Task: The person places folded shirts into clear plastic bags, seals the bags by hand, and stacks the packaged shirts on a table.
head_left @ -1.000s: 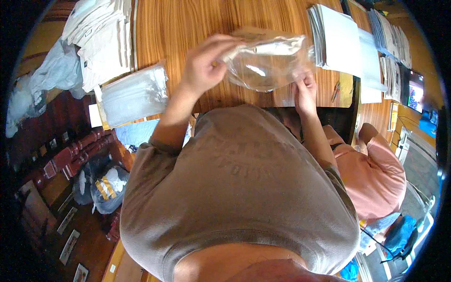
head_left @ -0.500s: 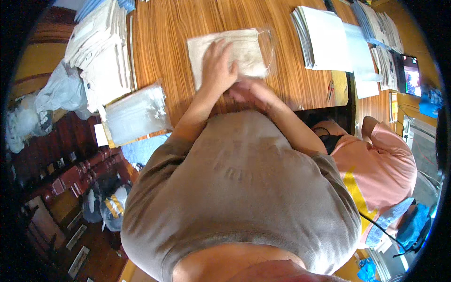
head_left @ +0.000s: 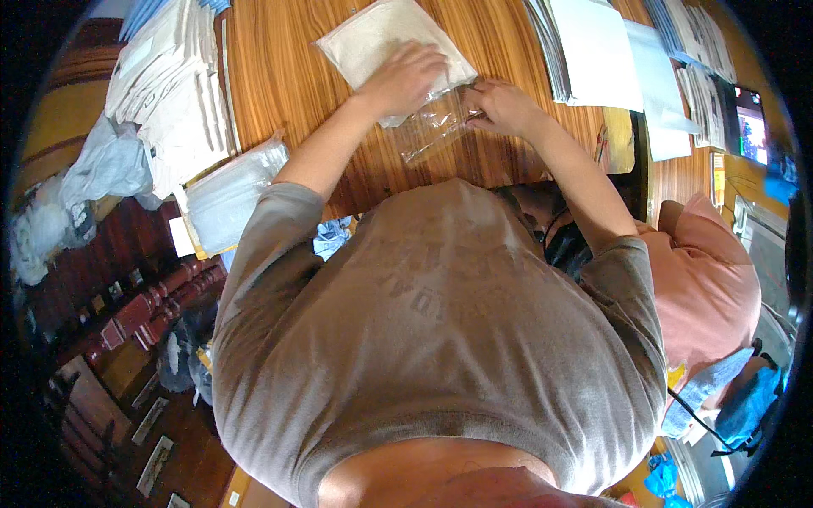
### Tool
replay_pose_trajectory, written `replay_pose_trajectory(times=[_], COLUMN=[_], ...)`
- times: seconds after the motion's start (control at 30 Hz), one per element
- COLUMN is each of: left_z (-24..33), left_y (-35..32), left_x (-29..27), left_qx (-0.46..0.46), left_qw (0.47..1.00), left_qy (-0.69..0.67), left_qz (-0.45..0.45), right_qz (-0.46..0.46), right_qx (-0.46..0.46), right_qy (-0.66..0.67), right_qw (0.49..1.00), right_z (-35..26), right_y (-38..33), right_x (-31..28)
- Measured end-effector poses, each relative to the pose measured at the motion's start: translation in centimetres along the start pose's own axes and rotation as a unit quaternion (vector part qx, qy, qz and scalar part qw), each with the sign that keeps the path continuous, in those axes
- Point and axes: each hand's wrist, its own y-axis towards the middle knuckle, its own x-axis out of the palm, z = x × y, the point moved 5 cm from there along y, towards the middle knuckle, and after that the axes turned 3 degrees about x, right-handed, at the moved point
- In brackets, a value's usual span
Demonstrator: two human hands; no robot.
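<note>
A folded cream-coloured cloth lies turned at an angle on the table in front of me, inside a clear plastic bag. The bag's loose, see-through end reaches from the cloth toward my body. Spread over the near part of the cloth is my left hand, slightly blurred, its fingers out flat. To its right, my right hand has its fingers closed on the side of the plastic bag's loose end.
Stacked folded pale cloths and a pile of clear plastic bags are on the left. White sheets or packets lie on the right, with a small red tool near them. A co-worker in a pink shirt is close by on my right.
The bagged cloth has turned, and its loose plastic end now faces me. My left hand has moved right over it. My right hand has moved up and right, taking hold of the bag's edge.
</note>
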Motion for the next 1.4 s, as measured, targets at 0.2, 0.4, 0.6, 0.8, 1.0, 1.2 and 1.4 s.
replay_pose_trajectory(times=[0.2, 0.4, 0.6, 0.8, 1.0, 1.2, 1.4], left_z=[3.3, 3.7, 3.4, 3.4, 3.5, 3.3, 3.6], left_y=[2.1, 1.6, 1.5, 1.3, 1.3, 1.2, 1.5], left_x=[2.8, 3.3, 3.7, 3.6, 4.1, 4.5, 4.9], left_qx=[0.068, 0.088, 0.104, 0.129, 0.13, 0.134, 0.126], left_qw=[0.996, 0.996, 0.993, 0.99, 0.987, 0.988, 0.99], left_qy=[-0.004, 0.017, -0.013, -0.025, -0.043, -0.002, -0.002], left_qz=[0.064, 0.022, 0.046, 0.058, 0.079, 0.075, 0.069], right_qz=[0.031, 0.077, 0.122, 0.103, 0.039, 0.151, 0.155], right_qx=[-0.035, -0.082, -0.125, -0.103, -0.117, -0.051, -0.089], right_qy=[-0.007, -0.021, -0.178, -0.245, -0.198, -0.056, -0.064], right_qw=[0.999, 0.993, 0.968, 0.958, 0.972, 0.986, 0.982], right_z=[2.7, 2.6, 1.9, -0.7, -2.0, -4.1, -2.7], right_y=[-0.5, -1.4, -3.4, -4.5, -5.8, -3.6, -3.6], right_x=[0.7, 1.5, 1.5, 1.6, 0.8, -0.4, 2.5])
